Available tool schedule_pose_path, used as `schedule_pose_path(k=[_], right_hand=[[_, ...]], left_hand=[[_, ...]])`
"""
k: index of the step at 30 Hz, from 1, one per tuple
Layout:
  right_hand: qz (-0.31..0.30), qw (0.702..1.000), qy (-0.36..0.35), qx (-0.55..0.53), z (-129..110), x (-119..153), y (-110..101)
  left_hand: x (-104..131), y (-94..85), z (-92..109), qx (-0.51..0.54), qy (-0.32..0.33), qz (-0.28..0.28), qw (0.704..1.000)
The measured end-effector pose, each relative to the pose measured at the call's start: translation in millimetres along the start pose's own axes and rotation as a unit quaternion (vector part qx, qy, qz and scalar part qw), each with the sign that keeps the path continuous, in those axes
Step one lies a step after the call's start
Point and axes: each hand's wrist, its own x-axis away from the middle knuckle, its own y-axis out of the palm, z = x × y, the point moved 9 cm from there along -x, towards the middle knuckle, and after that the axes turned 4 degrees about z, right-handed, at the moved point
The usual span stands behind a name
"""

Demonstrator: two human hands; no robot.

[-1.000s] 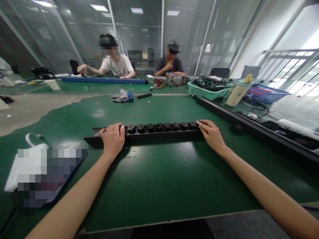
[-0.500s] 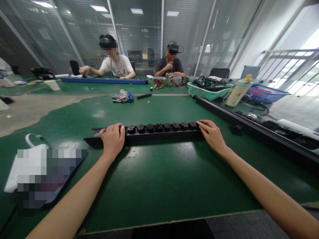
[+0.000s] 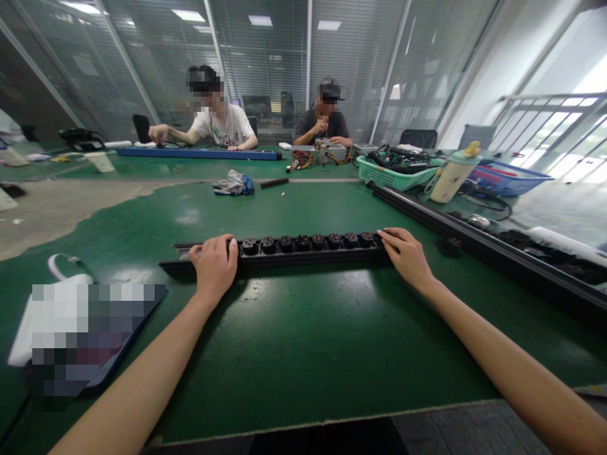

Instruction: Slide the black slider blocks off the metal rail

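Note:
A long black power strip housing (image 3: pixel 308 258) lies across the green table in front of me, its open top facing up. Several round black socket modules (image 3: pixel 285 244) sit in a row inside it. Near its left end my left hand (image 3: pixel 214 264) is wrapped over the housing, thumb along the row of sockets. My right hand (image 3: pixel 406 256) grips the right end, with the thumb on the near side and fingertips on the top edge by the last socket. Both palms hide the parts of the housing beneath them.
A long black rail (image 3: pixel 441 230) runs along the right, beside loose black parts. Behind it stand a green basket (image 3: pixel 393 175), a cream bottle (image 3: pixel 453 180) and a blue basket (image 3: pixel 516 180). Gloves (image 3: pixel 233 183) lie ahead. Two people (image 3: pixel 222 123) sit opposite. A blurred-out item (image 3: pixel 95 335) is at left.
My right hand has shifted very slightly to the right along the housing's end. My left hand and the housing stay where they were.

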Motion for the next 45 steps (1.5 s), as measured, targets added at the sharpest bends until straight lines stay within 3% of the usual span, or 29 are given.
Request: schedule_pose_path(k=[45], right_hand=[[0.006, 1.000, 0.030, 0.004, 3.4, -1.7, -5.5]], left_hand=[[0.7, 2.0, -1.6, -0.001, -0.002, 0.000, 1.000]])
